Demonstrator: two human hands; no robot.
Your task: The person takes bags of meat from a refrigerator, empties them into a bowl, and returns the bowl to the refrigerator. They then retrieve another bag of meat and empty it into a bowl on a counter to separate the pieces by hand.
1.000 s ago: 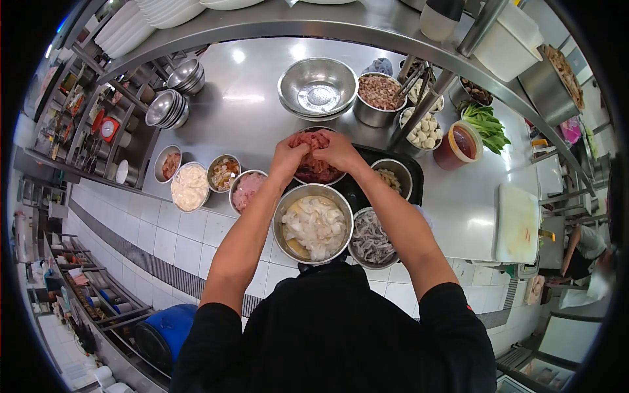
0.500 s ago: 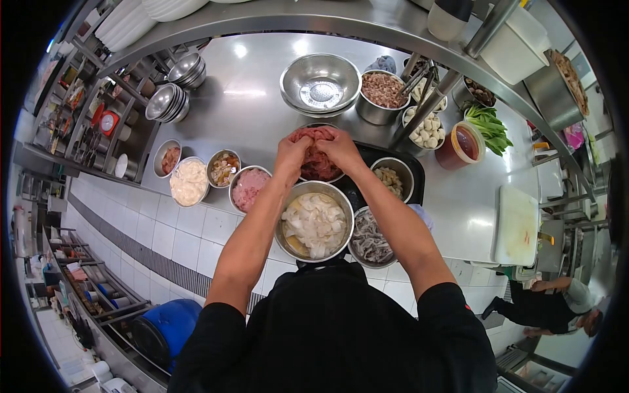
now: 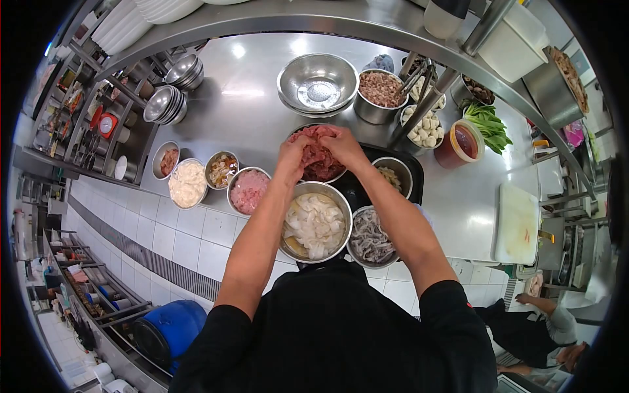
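Both hands are at a metal bowl of raw red meat slices on the counter. My left hand grips the meat from the left side, fingers curled in. Opposite it, my right hand has its fingers closed on the same meat; the fingertips are partly hidden. Nearest to me sits a bowl of pale white slices in liquid. To its right is a bowl of greyish strips, under my right forearm. A bowl of pink meat stands beside my left forearm.
Stacked metal bowls with a perforated one on top stand beyond the meat. Containers of minced meat and white chunks are on the right, near a shelf post. Overhead runs a steel shelf. Another person is at lower right.
My hands stay at the red meat and have shifted only slightly, the clump between them changing shape. The other person at right has moved lower in view, closer to me.
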